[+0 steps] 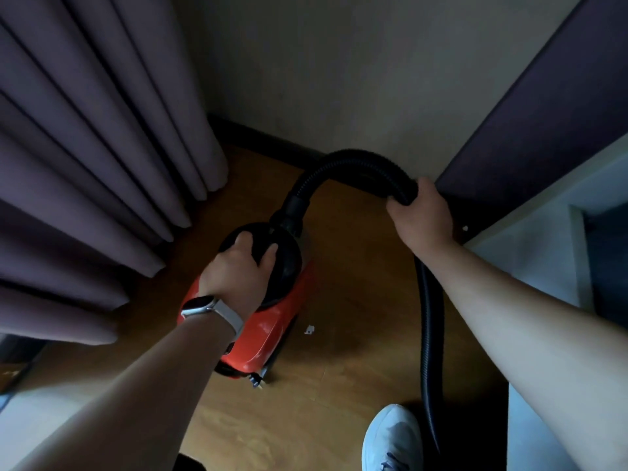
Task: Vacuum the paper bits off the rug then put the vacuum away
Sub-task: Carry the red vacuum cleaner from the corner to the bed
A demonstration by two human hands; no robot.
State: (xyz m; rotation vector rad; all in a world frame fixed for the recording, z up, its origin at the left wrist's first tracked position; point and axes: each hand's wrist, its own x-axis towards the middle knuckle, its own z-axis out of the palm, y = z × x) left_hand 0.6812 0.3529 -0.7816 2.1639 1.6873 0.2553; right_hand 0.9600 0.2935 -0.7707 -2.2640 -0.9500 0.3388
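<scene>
1. Wooden floor (pixel 356 300) of warm brown colour fills a narrow corner, between heavy purple pleated curtains (pixel 85 164) and a plain beige wall (pixel 339 79). No rug is in view.
2. On this floor, near the curtains, stands the red plastic canister vacuum (pixel 272 328) with a round black top. Its black ribbed flexible hose (pixel 346 161) rises in an arch and then hangs down to the right.
3. The left hand (pixel 234 270) grips the black top of the vacuum, fingers curled over its edge. The right hand (pixel 421 215) is closed around the hose at the right end of the arch.
4. I judge that the step is the storing of the vacuum in this corner, though it could also be the fetching.
5. The next move probably calls for setting the body firmly on the floor and laying the hose beside it so it does not spring out.
6. Count: one vacuum, one hose, two hands, one silver wristwatch (pixel 200 305), one pale blue shoe (pixel 390 440), and one small white paper bit (pixel 309 329) just beside the vacuum.
</scene>
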